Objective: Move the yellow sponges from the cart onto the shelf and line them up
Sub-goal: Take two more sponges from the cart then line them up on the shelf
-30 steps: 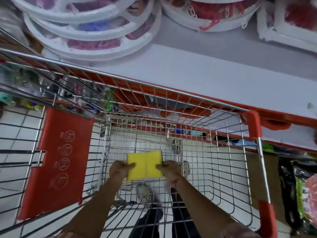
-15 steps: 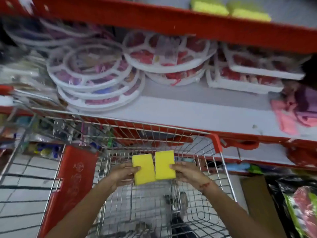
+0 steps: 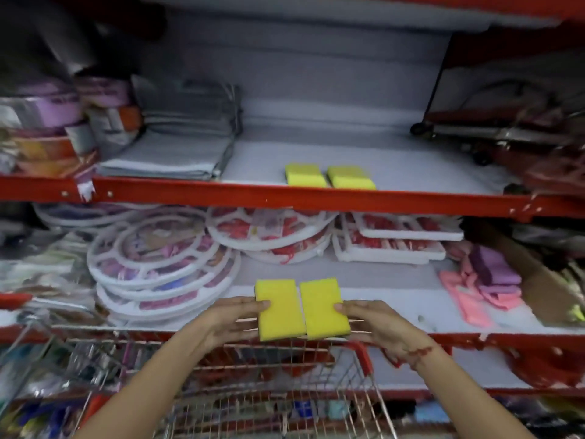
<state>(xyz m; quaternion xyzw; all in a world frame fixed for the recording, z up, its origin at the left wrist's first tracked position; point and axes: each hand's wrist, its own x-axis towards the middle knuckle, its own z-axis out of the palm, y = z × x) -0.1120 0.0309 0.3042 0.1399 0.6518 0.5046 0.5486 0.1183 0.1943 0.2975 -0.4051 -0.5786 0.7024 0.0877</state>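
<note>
Two red-edged shelves fill most of the view: the upper shelf [image 3: 316, 199] carries a bare grey board in the middle, and the lower shelf [image 3: 395, 315] sits just behind the raised hands. Below them the wire cart [image 3: 278, 388] with its red corner trim spreads across the bottom of the frame, its front rim close against the lower shelf edge. On the lower shelf lie stacked round white racks [image 3: 158, 267] at left, flat white trays [image 3: 395, 245] in the middle and pink and purple cloths [image 3: 484, 286] at right. On the upper shelf a pile of folded grey cloth [image 3: 177, 144] lies at left. Near that shelf's front edge two yellow sponges [image 3: 329, 175] already rest side by side, almost touching. Above the cart, in front of the lower shelf, a further pair of held sponges [image 3: 302, 308] stands edge to edge, flat faces toward the camera. The left hand [image 3: 231, 324] pinches the left one at its outer edge, thumb on the face; the right hand [image 3: 373, 324] grips the right one likewise.
</note>
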